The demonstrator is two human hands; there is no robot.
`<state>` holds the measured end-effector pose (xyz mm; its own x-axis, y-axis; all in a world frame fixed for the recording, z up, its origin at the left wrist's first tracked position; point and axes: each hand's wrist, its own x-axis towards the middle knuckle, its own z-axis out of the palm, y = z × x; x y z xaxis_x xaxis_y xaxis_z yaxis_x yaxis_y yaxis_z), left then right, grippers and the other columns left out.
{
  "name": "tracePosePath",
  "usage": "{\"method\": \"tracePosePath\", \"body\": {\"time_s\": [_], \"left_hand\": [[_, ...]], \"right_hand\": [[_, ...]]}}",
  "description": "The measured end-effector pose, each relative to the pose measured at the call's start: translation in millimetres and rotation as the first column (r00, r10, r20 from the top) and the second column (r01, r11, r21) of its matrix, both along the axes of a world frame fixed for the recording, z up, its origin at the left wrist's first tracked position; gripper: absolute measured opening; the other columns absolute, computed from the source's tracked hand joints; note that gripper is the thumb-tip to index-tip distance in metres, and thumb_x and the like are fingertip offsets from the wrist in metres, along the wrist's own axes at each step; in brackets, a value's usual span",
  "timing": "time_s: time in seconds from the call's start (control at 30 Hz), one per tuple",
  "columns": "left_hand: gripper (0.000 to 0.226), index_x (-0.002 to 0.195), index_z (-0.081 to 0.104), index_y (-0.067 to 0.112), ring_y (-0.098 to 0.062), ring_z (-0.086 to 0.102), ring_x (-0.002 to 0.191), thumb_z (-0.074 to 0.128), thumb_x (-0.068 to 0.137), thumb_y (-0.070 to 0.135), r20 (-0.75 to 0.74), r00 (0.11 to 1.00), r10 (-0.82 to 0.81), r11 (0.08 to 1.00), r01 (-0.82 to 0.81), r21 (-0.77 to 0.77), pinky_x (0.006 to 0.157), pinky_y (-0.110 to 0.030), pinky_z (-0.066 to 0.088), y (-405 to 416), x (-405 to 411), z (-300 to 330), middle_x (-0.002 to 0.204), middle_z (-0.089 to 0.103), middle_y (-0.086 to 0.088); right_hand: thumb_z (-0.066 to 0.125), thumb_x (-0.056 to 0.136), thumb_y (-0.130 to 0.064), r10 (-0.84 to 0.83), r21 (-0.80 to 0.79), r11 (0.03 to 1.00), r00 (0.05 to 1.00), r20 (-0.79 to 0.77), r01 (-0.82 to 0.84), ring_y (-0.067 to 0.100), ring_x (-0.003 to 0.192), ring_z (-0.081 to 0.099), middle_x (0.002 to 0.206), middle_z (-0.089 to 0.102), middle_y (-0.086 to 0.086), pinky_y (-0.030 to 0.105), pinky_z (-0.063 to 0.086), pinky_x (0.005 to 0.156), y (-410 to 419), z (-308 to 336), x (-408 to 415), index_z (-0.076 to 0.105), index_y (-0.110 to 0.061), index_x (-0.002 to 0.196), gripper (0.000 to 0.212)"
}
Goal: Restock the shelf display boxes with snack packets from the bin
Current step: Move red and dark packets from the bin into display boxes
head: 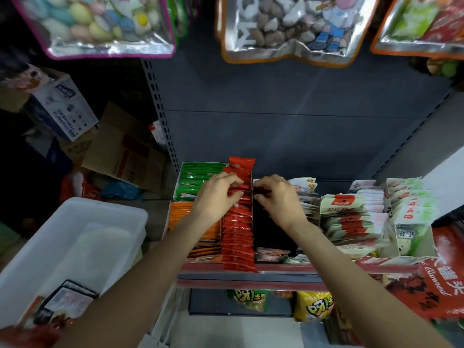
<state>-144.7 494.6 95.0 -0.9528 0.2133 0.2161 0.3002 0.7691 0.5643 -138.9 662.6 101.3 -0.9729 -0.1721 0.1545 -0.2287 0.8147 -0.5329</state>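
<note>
A long row of red snack packets (238,234) stands upright in a display box on the shelf (251,271). My left hand (218,197) pinches red packets near the back of that row. My right hand (278,197) grips dark packets (271,229) in the neighbouring box to the right. Green packets (198,178) fill a box at the back left, orange packets (183,217) the box in front of it. The white plastic bin (75,237) sits at the lower left, with a few packets (65,302) at its near end.
White and red-labelled packets (351,222) crowd the boxes to the right. Large candy bags (286,28) hang overhead. Cardboard cartons (125,151) are piled on the floor to the left. Yellow snack bags (313,307) stand on the lower shelf, and a red bag (442,285) leans at the right.
</note>
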Motion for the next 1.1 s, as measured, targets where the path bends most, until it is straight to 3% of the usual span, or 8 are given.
{"method": "tracePosePath", "body": {"time_s": [0.1, 0.23, 0.43, 0.63, 0.87, 0.93, 1.03, 1.1], "left_hand": [[0.029, 0.114, 0.064, 0.017, -0.004, 0.054, 0.097, 0.067, 0.085, 0.019, 0.076, 0.997, 0.010, 0.995, -0.017, 0.099, 0.085, -0.013, 0.038, -43.8, 24.0, -2.1, 0.105, 0.059, 0.006], [0.023, 0.107, 0.066, 0.015, -0.012, 0.061, 0.092, 0.068, 0.084, 0.015, 0.148, 0.977, 0.156, 0.981, -0.171, 0.092, 0.081, -0.024, 0.046, -130.8, 69.0, -21.0, 0.098, 0.065, 0.001], [0.027, 0.117, 0.062, 0.009, -0.022, 0.059, 0.107, 0.059, 0.091, 0.015, 0.409, 0.837, 0.363, 0.929, -0.362, -0.083, 0.087, -0.021, 0.039, -281.7, 144.0, -74.5, 0.119, 0.063, -0.007], [0.028, 0.116, 0.058, 0.001, -0.033, 0.056, 0.110, 0.053, 0.092, 0.015, 0.539, 0.733, 0.416, 0.909, -0.321, -0.266, 0.089, -0.038, 0.046, -402.5, 188.4, -126.9, 0.116, 0.060, -0.017], [0.050, 0.142, 0.031, 0.002, -0.033, 0.035, 0.133, 0.045, 0.094, 0.009, 0.692, 0.641, 0.332, 0.930, -0.102, -0.353, 0.109, -0.039, 0.032, -447.1, 190.5, -173.9, 0.146, 0.034, -0.019], [0.043, 0.134, 0.038, -0.002, -0.034, 0.039, 0.128, 0.045, 0.092, 0.005, 0.720, 0.626, 0.299, 0.945, -0.091, -0.314, 0.104, -0.038, 0.036, -451.5, 187.7, -184.2, 0.140, 0.040, -0.021], [0.023, 0.111, 0.055, -0.003, -0.032, 0.055, 0.107, 0.046, 0.091, 0.002, 0.742, 0.621, 0.252, 0.966, -0.114, -0.232, 0.082, -0.032, 0.041, -450.9, 186.2, -187.5, 0.118, 0.058, -0.021], [0.024, 0.111, 0.057, -0.004, -0.031, 0.055, 0.107, 0.046, 0.093, 0.006, 0.752, 0.614, 0.242, 0.970, -0.136, -0.201, 0.080, -0.029, 0.040, -449.2, 186.8, -186.6, 0.117, 0.059, -0.019]], "right_hand": [[0.060, 0.087, -0.014, 0.111, 0.036, 0.993, 0.994, 0.003, -0.112, 0.025, 0.109, 0.054, 0.113, 0.060, 0.008, 0.036, 0.045, 0.092, -45.7, 0.3, 18.5, 0.063, -0.013, 0.114, 0.027], [0.053, 0.091, -0.014, 0.275, 0.098, 0.953, 0.956, 0.106, -0.285, 0.025, 0.120, 0.047, 0.124, 0.055, 0.009, 0.034, 0.041, 0.099, -128.4, -7.3, 43.0, 0.057, -0.014, 0.123, 0.033], [0.054, 0.088, -0.016, 0.421, 0.106, 0.870, 0.837, 0.350, -0.482, 0.031, 0.115, 0.053, 0.121, 0.056, 0.015, 0.038, 0.045, 0.096, -271.5, -51.1, 87.4, 0.058, -0.012, 0.122, 0.034], [0.051, 0.094, -0.018, 0.325, 0.138, 0.857, 0.729, 0.602, -0.496, 0.028, 0.124, 0.046, 0.135, 0.046, 0.015, 0.031, 0.039, 0.098, -380.4, -104.5, 120.2, 0.039, -0.010, 0.140, 0.048], [0.059, 0.090, -0.026, 0.073, 0.171, 0.926, 0.605, 0.792, -0.336, 0.028, 0.121, 0.047, 0.134, 0.045, 0.014, 0.030, 0.041, 0.083, -450.1, -168.1, 134.0, 0.033, -0.003, 0.137, 0.058], [0.059, 0.089, -0.033, 0.013, 0.214, 0.929, 0.608, 0.794, -0.301, 0.029, 0.118, 0.049, 0.131, 0.047, 0.014, 0.029, 0.038, 0.078, -458.5, -185.3, 132.9, 0.037, -0.002, 0.132, 0.057], [0.060, 0.088, -0.034, -0.033, 0.282, 0.924, 0.679, 0.734, -0.260, 0.030, 0.118, 0.048, 0.128, 0.048, 0.013, 0.035, 0.043, 0.092, -468.0, -201.5, 132.6, 0.043, -0.004, 0.128, 0.052], [0.062, 0.087, -0.028, -0.044, 0.315, 0.914, 0.710, 0.703, -0.256, 0.029, 0.116, 0.048, 0.122, 0.052, 0.013, 0.034, 0.043, 0.093, -472.7, -206.3, 133.4, 0.047, -0.005, 0.123, 0.046]]}}
